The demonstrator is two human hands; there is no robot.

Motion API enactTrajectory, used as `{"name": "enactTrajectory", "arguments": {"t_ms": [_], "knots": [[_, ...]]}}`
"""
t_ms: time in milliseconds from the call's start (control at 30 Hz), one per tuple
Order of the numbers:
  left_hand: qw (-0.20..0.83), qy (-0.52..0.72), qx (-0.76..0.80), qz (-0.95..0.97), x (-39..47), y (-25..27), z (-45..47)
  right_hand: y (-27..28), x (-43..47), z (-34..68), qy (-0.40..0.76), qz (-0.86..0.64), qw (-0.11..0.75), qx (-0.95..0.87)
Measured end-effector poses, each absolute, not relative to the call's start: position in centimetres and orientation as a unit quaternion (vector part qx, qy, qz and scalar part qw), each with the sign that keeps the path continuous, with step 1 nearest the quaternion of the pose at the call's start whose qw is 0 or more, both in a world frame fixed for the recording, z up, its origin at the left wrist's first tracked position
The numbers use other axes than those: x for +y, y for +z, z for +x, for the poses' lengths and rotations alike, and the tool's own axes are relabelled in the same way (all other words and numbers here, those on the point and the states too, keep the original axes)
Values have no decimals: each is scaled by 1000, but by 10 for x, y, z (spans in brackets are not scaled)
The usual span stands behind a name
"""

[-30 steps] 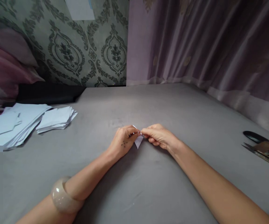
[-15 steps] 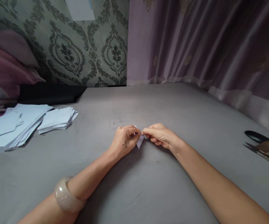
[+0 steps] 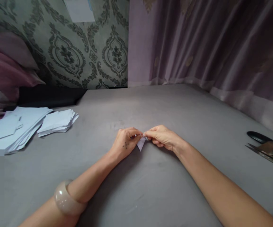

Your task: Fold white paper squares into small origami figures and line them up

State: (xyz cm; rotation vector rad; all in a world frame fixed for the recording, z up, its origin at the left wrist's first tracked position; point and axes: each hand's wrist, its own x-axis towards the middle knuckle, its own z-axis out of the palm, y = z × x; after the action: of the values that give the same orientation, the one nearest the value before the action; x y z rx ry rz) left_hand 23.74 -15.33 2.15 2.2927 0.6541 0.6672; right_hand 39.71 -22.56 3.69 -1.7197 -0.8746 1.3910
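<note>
A small piece of white paper [image 3: 140, 144] is pinched between my two hands above the middle of the grey surface. One pointed corner of it hangs down below the fingertips; the rest is hidden by the fingers. My left hand [image 3: 126, 141] is closed on the paper from the left, thumb and fingers pressed together. From the right, my right hand [image 3: 162, 136] grips the paper's upper edge, its fingertips meeting those of the left. A pale bangle [image 3: 67, 199] sits on my left forearm.
On the left lie a stack of small white sheets [image 3: 57, 121] and a pile of larger sheets [image 3: 24, 126], with black cloth [image 3: 51, 96] behind. Scissors [image 3: 264, 154] and a dark oval object [image 3: 259, 137] lie at the right. A purple curtain [image 3: 174, 44] hangs behind the grey surface [image 3: 131, 104].
The paper's upper corner, visible above the fingers before, is now out of sight. Both hands stay in nearly the same place, still pinching the paper.
</note>
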Motion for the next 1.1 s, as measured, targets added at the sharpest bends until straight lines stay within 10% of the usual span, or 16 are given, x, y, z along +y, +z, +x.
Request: {"name": "enactTrajectory", "arguments": {"t_ms": [1100], "knots": [[373, 288, 246, 847, -151, 17, 236, 30, -242, 398, 390, -684, 393, -474]]}}
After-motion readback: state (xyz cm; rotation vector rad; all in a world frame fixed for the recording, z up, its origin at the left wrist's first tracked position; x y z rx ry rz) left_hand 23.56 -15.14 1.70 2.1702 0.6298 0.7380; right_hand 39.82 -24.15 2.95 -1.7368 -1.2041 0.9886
